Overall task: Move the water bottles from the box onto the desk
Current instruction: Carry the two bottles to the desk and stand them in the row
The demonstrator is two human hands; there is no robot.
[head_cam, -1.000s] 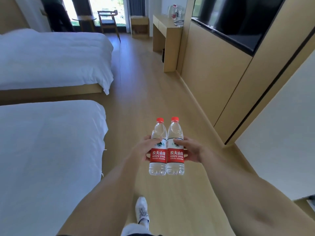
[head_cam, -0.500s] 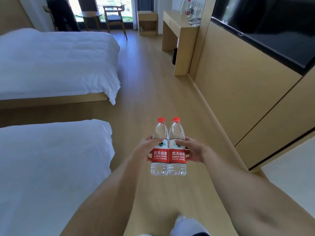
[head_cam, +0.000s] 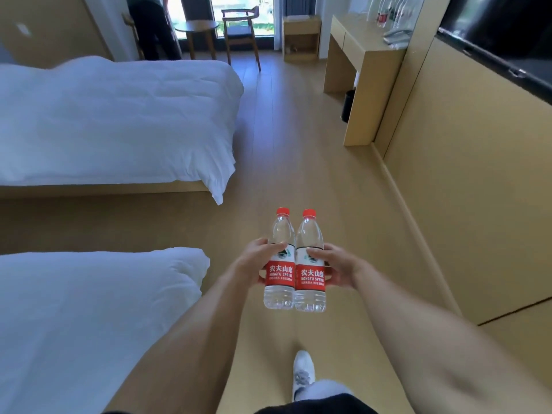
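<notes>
Red caps, red labels: two water bottles are being carried upright, pressed side by side and touching, out in front of the person over the wooden floor (head_cam: 298, 130). The left bottle (head_cam: 280, 261) is sitting in the left hand (head_cam: 254, 262), fingers curling round its label, and the right bottle (head_cam: 310, 264) is getting the same treatment from the right hand (head_cam: 336, 268). Both forearms are reaching forward and angling inward so the hands are meeting at the middle, thumbs lying across the fronts.

Looks to me like this is the carrying leg of the job, walking between the beds, one white shoe (head_cam: 303, 370) stepping ahead. The desk (head_cam: 355, 55) is sitting well apart, up by the right wall, with a few more bottles (head_cam: 383, 13) already standing on it. Next bit is probably just crossing the room and setting these down upright on a bare patch near those. No box anywhere in sight from here.
</notes>
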